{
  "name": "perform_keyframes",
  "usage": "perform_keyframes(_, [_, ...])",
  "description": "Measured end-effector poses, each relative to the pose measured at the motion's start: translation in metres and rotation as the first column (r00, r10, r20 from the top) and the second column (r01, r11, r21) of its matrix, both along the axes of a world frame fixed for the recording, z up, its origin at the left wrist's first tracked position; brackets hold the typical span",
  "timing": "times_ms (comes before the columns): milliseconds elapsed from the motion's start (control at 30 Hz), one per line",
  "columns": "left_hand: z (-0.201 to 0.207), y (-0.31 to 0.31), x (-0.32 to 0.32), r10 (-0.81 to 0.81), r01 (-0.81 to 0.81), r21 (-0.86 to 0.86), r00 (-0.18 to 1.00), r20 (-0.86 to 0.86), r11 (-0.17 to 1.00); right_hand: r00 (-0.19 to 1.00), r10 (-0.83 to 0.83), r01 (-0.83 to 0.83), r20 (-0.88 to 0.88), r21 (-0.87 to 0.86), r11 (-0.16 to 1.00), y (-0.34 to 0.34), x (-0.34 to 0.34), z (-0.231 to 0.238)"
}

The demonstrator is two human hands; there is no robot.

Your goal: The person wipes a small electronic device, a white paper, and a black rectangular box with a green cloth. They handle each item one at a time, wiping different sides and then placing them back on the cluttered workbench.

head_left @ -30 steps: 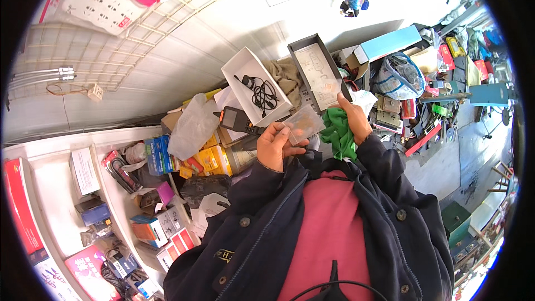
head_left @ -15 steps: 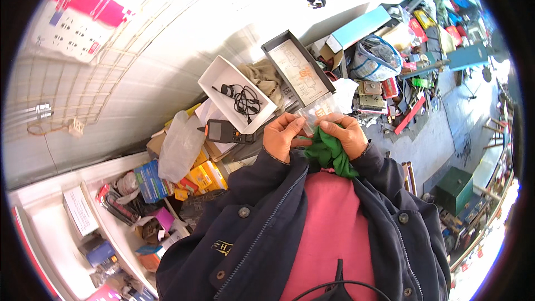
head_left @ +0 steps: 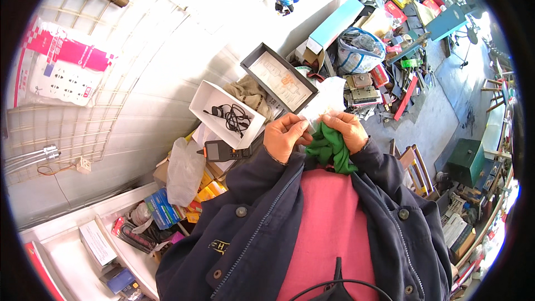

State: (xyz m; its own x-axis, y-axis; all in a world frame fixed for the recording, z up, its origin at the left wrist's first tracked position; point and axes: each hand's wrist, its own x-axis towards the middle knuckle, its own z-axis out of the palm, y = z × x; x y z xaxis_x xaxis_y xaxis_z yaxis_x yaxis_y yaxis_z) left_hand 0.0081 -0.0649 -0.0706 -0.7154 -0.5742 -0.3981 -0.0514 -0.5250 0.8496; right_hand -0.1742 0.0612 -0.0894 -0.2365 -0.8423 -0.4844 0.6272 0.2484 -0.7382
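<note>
Both hands are raised close together in front of my chest. A small clear plastic bag [head_left: 313,116] is stretched between them, hard to make out against the white behind it. My left hand [head_left: 284,138] pinches one edge of it between thumb and fingers. My right hand [head_left: 346,132] pinches the other side, fingers curled. A crumpled green cloth [head_left: 330,149] hangs below the right hand, tucked against its palm. Just beyond the hands lies an open dark box [head_left: 302,68] with a printed sheet inside. A white sheet [head_left: 331,92] is next to it.
A white box [head_left: 199,106] with a coiled black cable [head_left: 237,120] stands left of the dark box. A black-and-orange handheld device [head_left: 220,151] lies in front. A blue-and-white bag [head_left: 359,56], tools and scrap crowd the far right. A white drawer unit [head_left: 61,220] stands at lower left.
The view has shifted, so the surroundings appear moved. Both hands keep their pinch at nearly the same place. The plastic bag has changed angle, and its orange print is harder to see.
</note>
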Motion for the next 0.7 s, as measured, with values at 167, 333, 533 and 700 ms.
perform_keyframes(167, [-0.003, 0.002, -0.010, 0.153, -0.163, -0.059, 0.977, -0.146, 0.985, 0.968, -0.242, 0.239, -0.065, -0.046, 0.970, 0.005, -0.014, 0.000])
perform_keyframes(333, [0.011, 0.009, -0.020, 0.175, -0.223, -0.307, 0.969, -0.176, 0.925, 0.868, -0.497, 0.485, 0.000, -0.215, 0.848, 0.007, -0.019, 0.033])
perform_keyframes(533, [0.022, 0.029, -0.037, -0.060, 0.033, -0.105, 0.963, -0.264, 0.994, 0.706, -0.303, 0.109, -0.641, -0.325, 0.940, -0.016, 0.016, 0.052])
perform_keyframes(700, [0.012, 0.038, -0.041, 0.069, -0.028, 0.112, 0.919, -0.387, 0.993, 0.458, -0.349, 0.131, -0.818, -0.326, 0.936, -0.023, 0.008, 0.037])
